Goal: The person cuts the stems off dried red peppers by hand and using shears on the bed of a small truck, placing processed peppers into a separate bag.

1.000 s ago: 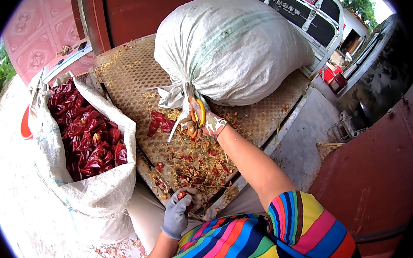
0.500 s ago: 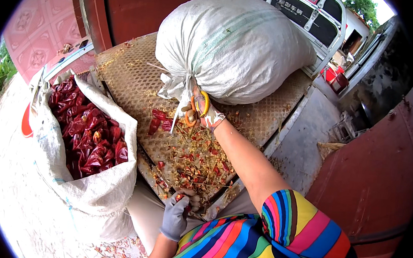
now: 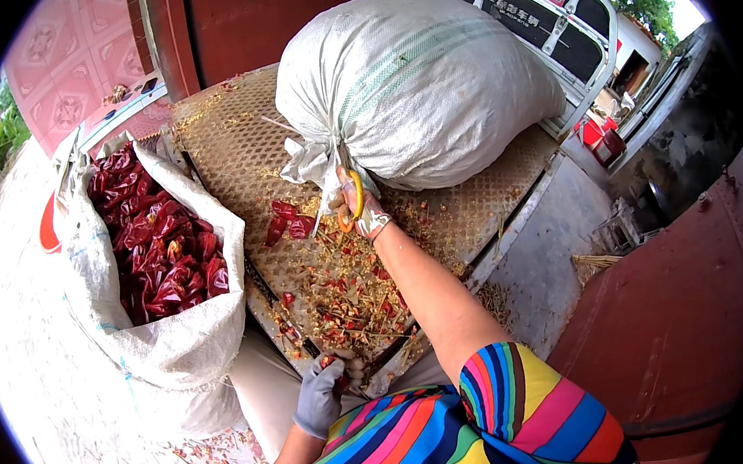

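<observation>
Bulging white woven sack, tied neck bunched at the right hand

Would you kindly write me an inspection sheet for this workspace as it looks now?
Surface: metal platform, strewn with chilli scraps.
Job's things: tied white sack; yellow-handled scissors at its knotted neck.
Clutter: open sack of red chillies at the left.
Hands: right hand grips the scissors; gloved left hand rests at the platform edge.
Cables: nothing seen.
Surroundings: white vehicle behind; red wall.
</observation>
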{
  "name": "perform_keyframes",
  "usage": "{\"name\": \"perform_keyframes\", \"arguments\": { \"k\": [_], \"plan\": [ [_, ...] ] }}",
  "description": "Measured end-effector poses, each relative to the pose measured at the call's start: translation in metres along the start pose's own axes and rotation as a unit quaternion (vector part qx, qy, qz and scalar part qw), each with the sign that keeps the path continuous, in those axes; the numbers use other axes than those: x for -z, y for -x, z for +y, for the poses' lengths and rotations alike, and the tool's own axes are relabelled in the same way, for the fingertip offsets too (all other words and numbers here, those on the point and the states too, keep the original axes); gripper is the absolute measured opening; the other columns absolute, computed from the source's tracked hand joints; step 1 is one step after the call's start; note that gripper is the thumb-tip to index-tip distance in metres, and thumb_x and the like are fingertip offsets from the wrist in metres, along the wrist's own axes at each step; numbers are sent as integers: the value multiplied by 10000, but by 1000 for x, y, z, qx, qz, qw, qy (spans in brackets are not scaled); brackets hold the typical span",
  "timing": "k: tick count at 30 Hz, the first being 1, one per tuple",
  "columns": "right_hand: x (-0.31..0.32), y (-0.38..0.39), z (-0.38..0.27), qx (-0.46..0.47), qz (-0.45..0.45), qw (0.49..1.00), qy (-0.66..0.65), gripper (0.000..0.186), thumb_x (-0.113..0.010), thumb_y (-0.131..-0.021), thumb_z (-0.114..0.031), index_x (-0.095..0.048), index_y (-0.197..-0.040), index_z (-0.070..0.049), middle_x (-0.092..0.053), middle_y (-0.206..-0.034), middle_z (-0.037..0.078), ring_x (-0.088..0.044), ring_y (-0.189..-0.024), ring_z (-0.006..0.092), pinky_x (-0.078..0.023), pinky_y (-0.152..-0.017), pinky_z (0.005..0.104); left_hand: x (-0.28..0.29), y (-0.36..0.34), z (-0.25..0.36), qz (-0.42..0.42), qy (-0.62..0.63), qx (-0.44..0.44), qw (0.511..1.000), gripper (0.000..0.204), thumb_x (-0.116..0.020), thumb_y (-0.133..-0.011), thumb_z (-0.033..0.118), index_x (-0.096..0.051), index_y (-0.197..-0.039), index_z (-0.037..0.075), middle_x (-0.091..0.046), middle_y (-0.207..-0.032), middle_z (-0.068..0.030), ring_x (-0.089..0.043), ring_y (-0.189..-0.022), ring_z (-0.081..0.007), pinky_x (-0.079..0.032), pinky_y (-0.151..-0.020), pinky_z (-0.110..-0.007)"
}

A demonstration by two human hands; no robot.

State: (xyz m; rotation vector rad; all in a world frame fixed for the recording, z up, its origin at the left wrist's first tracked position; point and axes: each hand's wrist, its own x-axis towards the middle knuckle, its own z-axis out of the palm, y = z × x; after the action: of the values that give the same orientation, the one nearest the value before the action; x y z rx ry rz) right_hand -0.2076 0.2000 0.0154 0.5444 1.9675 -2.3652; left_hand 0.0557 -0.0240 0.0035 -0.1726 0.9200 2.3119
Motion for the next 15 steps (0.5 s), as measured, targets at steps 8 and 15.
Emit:
{"name": "perform_keyframes", "arguments": {
  "k": [8, 15],
  "plan": [
    [33, -28, 56, 2, 48, 916, 399, 517, -557, -843, -543, -657, -872, -36, -593, -662, 99, -593, -580, 222, -490, -521, 341, 4, 3, -2, 2, -8, 0, 1000, 220, -475, -908, 149, -552, -1069, 20, -627, -915, -98, -598, -798, -189, -489, -708, -320],
    [37, -22, 86, 119, 119, 716, 678, 373, -451, -851, -360, -616, -933, -36, -606, -916, 132, -585, -604, 214, -527, -512, 448, 7, 1, -2, 7, -9, 17, 1000, 225, -477, -902, 162, -544, -1072, 31, -628, -924, -97, -596, -798, -194, -490, -711, -332]
  ]
}}
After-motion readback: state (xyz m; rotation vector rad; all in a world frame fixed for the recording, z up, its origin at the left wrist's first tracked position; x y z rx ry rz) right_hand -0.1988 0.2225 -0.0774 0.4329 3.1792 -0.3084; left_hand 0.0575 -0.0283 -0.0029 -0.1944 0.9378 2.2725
